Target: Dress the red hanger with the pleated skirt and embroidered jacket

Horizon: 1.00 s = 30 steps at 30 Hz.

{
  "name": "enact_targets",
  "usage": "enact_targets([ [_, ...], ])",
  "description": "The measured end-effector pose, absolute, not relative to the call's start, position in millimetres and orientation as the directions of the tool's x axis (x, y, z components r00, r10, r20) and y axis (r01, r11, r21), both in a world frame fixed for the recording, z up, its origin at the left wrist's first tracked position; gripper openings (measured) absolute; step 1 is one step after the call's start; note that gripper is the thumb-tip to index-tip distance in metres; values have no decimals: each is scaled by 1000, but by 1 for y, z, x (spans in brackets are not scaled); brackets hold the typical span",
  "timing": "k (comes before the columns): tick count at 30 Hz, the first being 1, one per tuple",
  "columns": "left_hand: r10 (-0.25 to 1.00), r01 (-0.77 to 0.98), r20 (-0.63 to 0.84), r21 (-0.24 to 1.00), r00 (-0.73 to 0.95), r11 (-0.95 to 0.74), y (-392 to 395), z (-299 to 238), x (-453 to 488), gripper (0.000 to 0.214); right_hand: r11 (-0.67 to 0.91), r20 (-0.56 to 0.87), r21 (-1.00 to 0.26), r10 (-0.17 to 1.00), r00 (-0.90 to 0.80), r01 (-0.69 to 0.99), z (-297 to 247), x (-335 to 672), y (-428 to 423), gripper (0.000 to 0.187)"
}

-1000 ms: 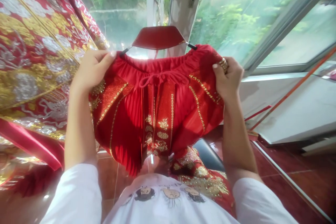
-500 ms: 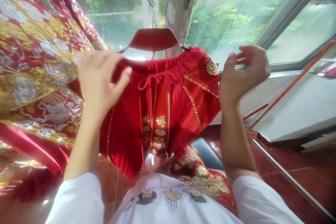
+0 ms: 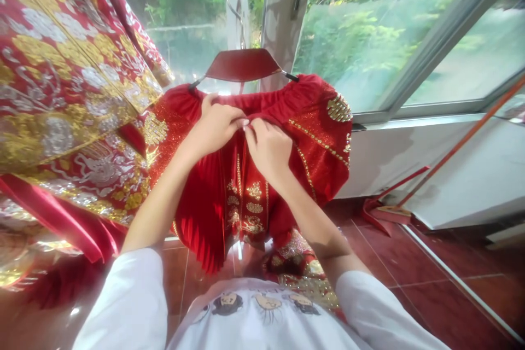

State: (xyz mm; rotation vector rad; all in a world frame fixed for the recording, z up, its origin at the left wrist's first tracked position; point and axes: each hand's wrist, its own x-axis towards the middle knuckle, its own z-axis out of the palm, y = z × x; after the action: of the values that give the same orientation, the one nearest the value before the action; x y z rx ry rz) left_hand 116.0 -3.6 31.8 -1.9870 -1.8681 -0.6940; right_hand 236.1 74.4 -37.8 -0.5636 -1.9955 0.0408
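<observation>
1. The big glass window (image 3: 369, 60) is past both grips, with green leaves showing through it.
2. The red tile floor (image 3: 394, 262) is below the grips, most of it seen down to the right of the right grip (image 3: 270, 145).
3. A shiny flower cloth (image 3: 61, 93) in gold, silver and red hangs to the left of the left grip (image 3: 219, 126).
4. The red costume top is right under both grips. It hangs up, front side showing (image 3: 320, 126), with puffy shoulders going out to the left and right of the grips. Dark red pleats (image 3: 200, 229) hang below the left grip.
5. A white T-shirt (image 3: 246, 333) with little drawings is below the grips, on the person.
6. A long orange stick (image 3: 463, 140) leans to the right of the right grip, well apart from it. Beside its low end is what looks like a red dustpan (image 3: 375, 213).
7. The dark red hanger (image 3: 241, 64) is just above the grips and holds up the top.
8. Both grips are close together, fingertips pinched on the middle of the neck edge. I cannot tell if they have cloth or string, because the fingers hide it.
9. A sparkly gold bead patch (image 3: 339, 108) is on the top, to the right of the right grip.
</observation>
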Motion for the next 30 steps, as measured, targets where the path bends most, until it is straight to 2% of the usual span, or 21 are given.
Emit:
enact_targets([
  [5,833,980,553,165,-1,-108,-3,32,121,23,934,849,-144,286,-444,328,-37,246,77,37],
  [14,835,972,549,207,-22,-111,0,27,119,23,951,873,-187,276,-402,247,-59,265,77,38],
  [19,824,975,566,172,18,-139,-8,29,118,22,940,852,-243,324,-411,239,-65,276,75,31],
  [22,706,979,707,176,-51,-106,-25,30,120,20,914,886,-352,395,-243,201,-57,282,76,16],
  [25,594,986,797,161,-112,-30,-41,23,121,17,874,877,-441,468,-109,204,-49,283,83,19],
  [28,566,990,815,138,-119,11,-44,10,119,8,860,852,-461,498,-162,221,-47,278,92,11],
  [30,543,990,830,135,-127,26,-42,4,117,6,864,849,-474,500,-169,171,-46,274,95,11],
])
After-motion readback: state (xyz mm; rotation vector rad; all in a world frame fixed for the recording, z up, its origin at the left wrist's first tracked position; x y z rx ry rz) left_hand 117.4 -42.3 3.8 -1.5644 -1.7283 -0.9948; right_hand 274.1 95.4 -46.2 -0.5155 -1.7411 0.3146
